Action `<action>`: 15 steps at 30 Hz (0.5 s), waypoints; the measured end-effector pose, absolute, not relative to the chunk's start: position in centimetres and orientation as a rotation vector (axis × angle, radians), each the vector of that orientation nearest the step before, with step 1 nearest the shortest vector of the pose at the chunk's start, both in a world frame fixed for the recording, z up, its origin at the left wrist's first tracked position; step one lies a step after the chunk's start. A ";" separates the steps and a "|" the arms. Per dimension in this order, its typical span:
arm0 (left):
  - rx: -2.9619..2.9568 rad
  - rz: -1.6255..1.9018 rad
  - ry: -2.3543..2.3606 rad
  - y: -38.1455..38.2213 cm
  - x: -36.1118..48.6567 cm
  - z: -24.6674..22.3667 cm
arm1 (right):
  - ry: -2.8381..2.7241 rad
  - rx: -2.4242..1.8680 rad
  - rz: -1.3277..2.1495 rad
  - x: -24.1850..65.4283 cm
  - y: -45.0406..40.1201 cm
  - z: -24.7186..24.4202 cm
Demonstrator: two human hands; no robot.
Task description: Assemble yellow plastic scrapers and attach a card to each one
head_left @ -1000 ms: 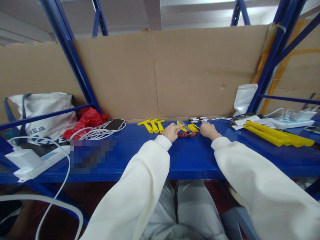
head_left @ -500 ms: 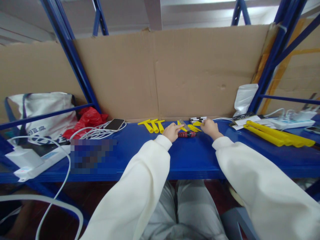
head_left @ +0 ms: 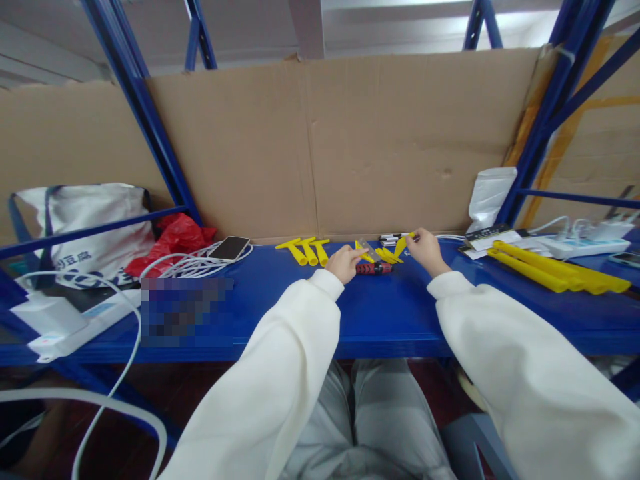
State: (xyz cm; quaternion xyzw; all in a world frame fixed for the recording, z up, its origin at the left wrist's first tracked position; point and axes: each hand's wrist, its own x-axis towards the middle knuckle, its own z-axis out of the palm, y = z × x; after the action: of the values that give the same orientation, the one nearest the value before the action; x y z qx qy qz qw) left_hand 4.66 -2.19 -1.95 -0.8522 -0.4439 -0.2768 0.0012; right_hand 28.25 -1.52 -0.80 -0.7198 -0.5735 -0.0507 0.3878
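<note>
Near the middle of the blue table, my left hand (head_left: 344, 264) is closed at the left end of a red-and-black tool (head_left: 375, 268); what its fingers grip is too small to make out. A clear flat piece (head_left: 369, 249) lies just beyond those fingers, over some yellow. My right hand (head_left: 429, 251) pinches a yellow piece (head_left: 401, 247), tilted, with its lower end by other flat yellow pieces (head_left: 386, 256) on the table. Left of my left hand lie yellow T-shaped parts (head_left: 310, 255). Black-and-white markers (head_left: 390, 239) lie behind the yellow pieces.
At the left are a phone (head_left: 230, 249), coiled white cable, a red plastic bag (head_left: 177, 241), a cloth bag (head_left: 100, 227) and a power strip (head_left: 95, 323). Long yellow tubes (head_left: 555, 268) lie at the right, near another power strip (head_left: 575, 247). Cardboard (head_left: 350, 147) stands behind the table.
My right hand has moved slightly right and up, lifting one end of the yellow piece, which now shows more upright. My left hand has stayed in place.
</note>
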 end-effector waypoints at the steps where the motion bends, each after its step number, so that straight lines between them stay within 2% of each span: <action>1: -2.674 -0.878 -1.389 -2.1 4.7 -2.0 | -1.447 -1.818 -0.120 28.4 -1.4 -0.8; 9: -2.678 -0.873 -1.374 -1.7 4.6 -2.3 | -1.433 -1.776 -0.117 28.9 -0.6 -1.2; 15: -2.688 -0.865 -1.366 -1.6 4.6 -2.3 | -1.494 -1.744 0.043 28.5 -0.7 -1.7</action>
State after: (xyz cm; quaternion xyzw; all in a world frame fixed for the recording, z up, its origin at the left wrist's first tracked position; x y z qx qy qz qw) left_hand 4.59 -1.61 -2.25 -0.8569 -0.4355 -0.2758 0.0025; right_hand 28.53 -0.68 -1.65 -0.6925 -0.5934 0.0171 0.4099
